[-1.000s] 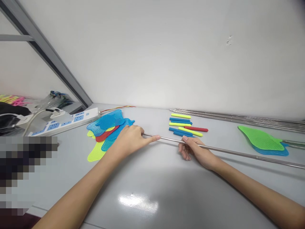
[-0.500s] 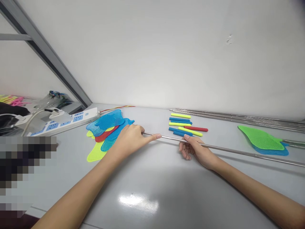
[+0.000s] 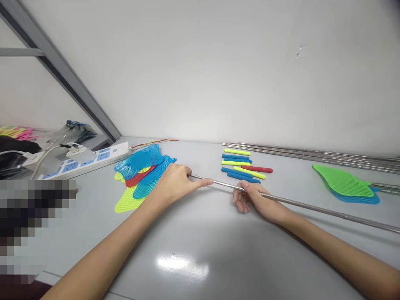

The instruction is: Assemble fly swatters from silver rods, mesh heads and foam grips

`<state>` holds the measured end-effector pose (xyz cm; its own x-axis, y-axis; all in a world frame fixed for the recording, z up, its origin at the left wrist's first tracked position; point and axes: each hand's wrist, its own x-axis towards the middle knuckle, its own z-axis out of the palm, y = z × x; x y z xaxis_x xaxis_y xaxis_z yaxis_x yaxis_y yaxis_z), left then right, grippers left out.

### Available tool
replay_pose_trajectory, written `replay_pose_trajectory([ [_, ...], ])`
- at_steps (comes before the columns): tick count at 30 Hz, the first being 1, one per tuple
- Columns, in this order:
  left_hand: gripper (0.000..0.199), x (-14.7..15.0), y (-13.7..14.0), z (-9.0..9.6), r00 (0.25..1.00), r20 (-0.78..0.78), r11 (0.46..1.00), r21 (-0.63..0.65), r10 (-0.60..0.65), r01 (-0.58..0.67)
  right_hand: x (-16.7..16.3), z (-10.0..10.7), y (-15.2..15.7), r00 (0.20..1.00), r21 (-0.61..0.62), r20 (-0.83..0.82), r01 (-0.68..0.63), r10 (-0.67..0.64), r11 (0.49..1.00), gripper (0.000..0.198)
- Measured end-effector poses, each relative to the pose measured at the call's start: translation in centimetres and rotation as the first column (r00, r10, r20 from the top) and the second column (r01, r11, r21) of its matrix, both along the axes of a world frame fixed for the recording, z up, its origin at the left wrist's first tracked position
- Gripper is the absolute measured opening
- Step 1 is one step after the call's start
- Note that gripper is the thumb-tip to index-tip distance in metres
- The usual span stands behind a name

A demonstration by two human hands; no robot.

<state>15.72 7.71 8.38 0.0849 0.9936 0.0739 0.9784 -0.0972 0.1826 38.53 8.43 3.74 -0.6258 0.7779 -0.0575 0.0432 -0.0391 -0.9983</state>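
Note:
A slim metal telescopic rod (image 3: 306,206) slants across in front of me, its right part running out of view. My left hand (image 3: 175,181) is closed round its left end, thumb stretched along the rod; the very tip is hidden by the fingers. Further along, my right hand (image 3: 258,200) pinches the rod between thumb and fingers, palm turned up. Beside my left hand lies a pile of mesh fly swatter heads, with a blue head (image 3: 140,160), a red head (image 3: 134,179) and a yellow head (image 3: 126,202) showing. Beyond my right hand are several plastic handle sleeves, including a yellow sleeve (image 3: 237,152) and a red sleeve (image 3: 261,169).
Several metal rods (image 3: 312,154) lie along the wall at the back right. In front of them, a green swatter head (image 3: 346,181) overlaps a blue one (image 3: 359,199), with rods attached. A power strip (image 3: 118,151) with plugs and cables sits at the left.
The rod's right part has swung down towards me, tilting it more. My right hand has shifted slightly down and left with it. My left hand keeps its grip almost in place.

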Motion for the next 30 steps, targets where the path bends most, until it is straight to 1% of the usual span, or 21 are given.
replay_pose_trajectory([
  [5, 0.058, 0.1, 0.0, -0.2, 0.999, -0.019, 1.0, -0.003, 0.027, -0.027, 0.1, 0.2, -0.2, 0.999, 0.042, 0.042, -0.021, 0.02, 0.999, 0.045],
  [11, 0.059, 0.4, -0.1, -0.3, 1.0, -0.029, 1.0, 0.019, 0.008, -0.008, 0.2, 0.3, -0.3, 0.997, 0.07, 0.068, -0.051, 0.046, 0.996, 0.042],
  [21, 0.059, 1.3, -0.6, 0.4, 0.999, -0.049, 0.999, 0.029, -0.011, 0.013, 0.3, 0.4, -0.4, 0.995, 0.078, 0.09, -0.057, 0.05, 0.995, 0.041],
  [30, 0.059, 1.4, -0.7, 0.0, 0.998, -0.048, 0.998, 0.04, -0.039, 0.041, 0.4, 0.6, -0.3, 0.995, 0.072, 0.09, -0.039, 0.032, 0.997, 0.039],
])
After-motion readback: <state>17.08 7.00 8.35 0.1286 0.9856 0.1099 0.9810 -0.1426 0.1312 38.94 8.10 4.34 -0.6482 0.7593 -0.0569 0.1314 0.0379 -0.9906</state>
